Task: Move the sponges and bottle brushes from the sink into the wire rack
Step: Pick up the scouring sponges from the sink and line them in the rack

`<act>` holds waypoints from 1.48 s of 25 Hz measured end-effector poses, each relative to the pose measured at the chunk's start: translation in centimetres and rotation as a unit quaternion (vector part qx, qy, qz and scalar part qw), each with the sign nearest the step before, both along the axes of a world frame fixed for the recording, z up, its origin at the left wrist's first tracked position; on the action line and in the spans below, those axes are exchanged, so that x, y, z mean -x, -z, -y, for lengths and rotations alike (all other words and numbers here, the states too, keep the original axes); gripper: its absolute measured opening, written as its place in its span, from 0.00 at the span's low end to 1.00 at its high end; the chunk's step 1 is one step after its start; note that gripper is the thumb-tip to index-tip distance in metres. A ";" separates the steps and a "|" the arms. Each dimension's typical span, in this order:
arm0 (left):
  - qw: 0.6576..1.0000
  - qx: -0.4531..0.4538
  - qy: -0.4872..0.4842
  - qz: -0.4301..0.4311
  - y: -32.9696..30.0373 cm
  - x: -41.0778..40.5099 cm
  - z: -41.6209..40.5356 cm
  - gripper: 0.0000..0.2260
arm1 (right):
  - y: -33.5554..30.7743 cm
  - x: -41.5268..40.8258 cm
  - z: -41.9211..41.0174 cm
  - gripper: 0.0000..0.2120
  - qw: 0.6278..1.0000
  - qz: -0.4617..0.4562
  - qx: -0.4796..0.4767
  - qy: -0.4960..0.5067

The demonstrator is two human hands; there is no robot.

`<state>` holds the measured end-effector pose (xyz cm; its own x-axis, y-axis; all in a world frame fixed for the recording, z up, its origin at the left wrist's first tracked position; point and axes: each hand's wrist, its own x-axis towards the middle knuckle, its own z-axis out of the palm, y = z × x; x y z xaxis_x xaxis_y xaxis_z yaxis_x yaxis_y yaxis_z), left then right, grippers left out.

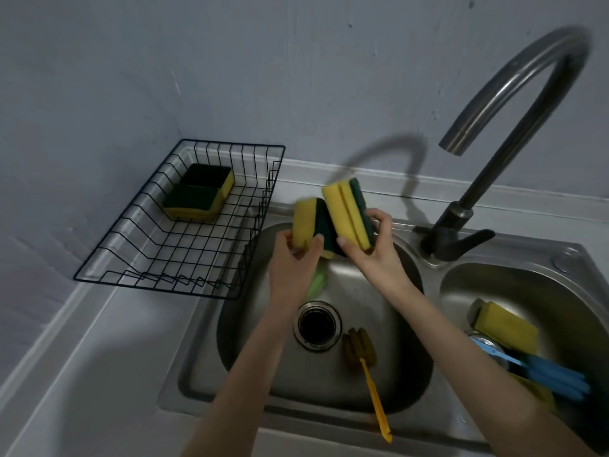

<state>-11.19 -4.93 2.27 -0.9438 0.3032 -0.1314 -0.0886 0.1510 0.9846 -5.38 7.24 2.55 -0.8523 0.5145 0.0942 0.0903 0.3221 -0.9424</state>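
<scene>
Table [99, 357]: pale, carried rack and sink.

Rack [184, 225]: black wire, at far left on table, just beside left basin. Held two sponges [201, 196], yellow with dark green pads up, touching each other, toward the back left corner.

Left basin [379, 374]: steel, round drain [318, 324] at centre.

Left hand [293, 262]: raised over left basin, near the rack's right edge. Clenched on left sponge [304, 225], thumb and fingers pinching its lower end; yellow side toward camera, green pad to the right. Slightly blurred.

Green item [318, 282]: pale, blurred, in the basin just beneath left hand; kind could not be told.

Right hand [372, 249]: raised over left basin, beside left hand. Grasped right sponge [346, 212] at its lower end, thumb on yellow face, fingers round the green pad. Sponge held tilted, top leaning left, with a groove along the yellow side. Lower parts of both held sponges touching or nearly so; could not tell which.

Brush [361, 352]: dark olive head lying in left basin just right of drain; orange handle [377, 407] reaching over the near rim.

Tap [514, 103]: dark curved spout, base behind the divide between basins.

Right basin [527, 282]: steel. Contained yellow sponge [507, 324] lying tilted, blue brush [553, 376] across it and toward the near right, another yellow sponge [540, 394] partly hidden under the blue brush.
</scene>
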 end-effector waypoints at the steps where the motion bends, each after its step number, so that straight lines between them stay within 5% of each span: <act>1: 1.000 -0.006 0.002 -0.004 -0.5 0.0 0.4 0.12 | -0.6 -0.1 0.5 0.20 1.000 -0.018 0.006 -0.020; 12: 0.984 0.039 -0.099 -0.142 -3.2 3.3 8.4 0.13 | -3.7 4.1 5.6 0.20 0.989 -0.021 -0.060 -0.132; 18: 0.962 0.072 -0.231 -0.127 -2.1 7.0 14.4 0.17 | -3.1 11.0 7.9 0.30 0.987 0.026 -0.117 -0.110; 28: 0.935 0.125 -0.321 -0.080 -0.1 9.6 19.2 0.19 | 1.2 18.9 11.2 0.31 0.900 0.141 -0.331 -0.247; 37: 0.936 0.114 -0.326 -0.067 0.4 11.0 19.7 0.12 | 3.4 22.6 13.9 0.30 0.861 0.151 -0.389 -0.291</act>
<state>-22.22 -24.60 1.84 -0.9309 -0.3651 0.0108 -0.1125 0.3146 0.9425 -28.00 -6.62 -0.86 -0.9904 -0.1272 -0.0533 -0.0975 0.9190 -0.3820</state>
